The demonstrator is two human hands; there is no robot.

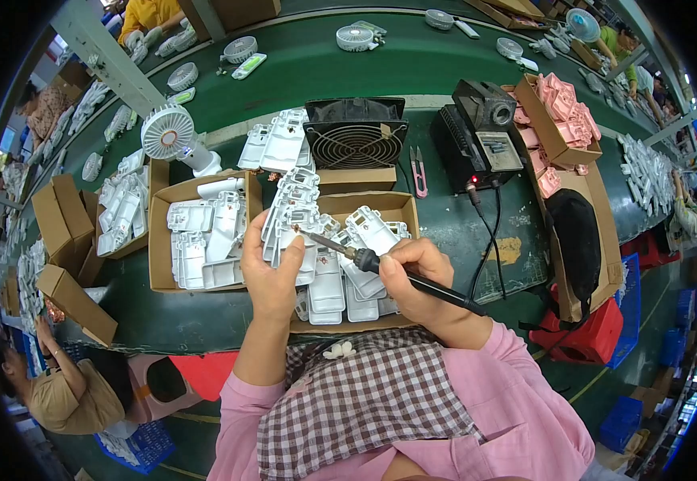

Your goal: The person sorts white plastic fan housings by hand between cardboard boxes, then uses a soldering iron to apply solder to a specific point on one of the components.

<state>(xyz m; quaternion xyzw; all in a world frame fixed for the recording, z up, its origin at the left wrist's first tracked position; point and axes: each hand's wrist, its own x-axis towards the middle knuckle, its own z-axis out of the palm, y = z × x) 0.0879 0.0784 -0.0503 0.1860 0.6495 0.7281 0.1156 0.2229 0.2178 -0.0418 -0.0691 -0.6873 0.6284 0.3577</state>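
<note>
My left hand (267, 271) holds a white plastic housing part (291, 231) upright over a cardboard box (403, 204) filled with several similar white parts. My right hand (414, 276) grips a black soldering iron (380, 264) like a pen. Its metal tip touches the held part near the top of my left thumb. The iron's black cable runs back right to a black soldering station (477, 144) on the green bench.
A second box of white parts (156, 240) stands left, with a white handheld fan (169, 135) behind it. A black extractor fan (355, 132), pink snips (418, 172), boxes of pink parts (561, 112) and a black bag (577, 236) lie behind and right. Other people work nearby.
</note>
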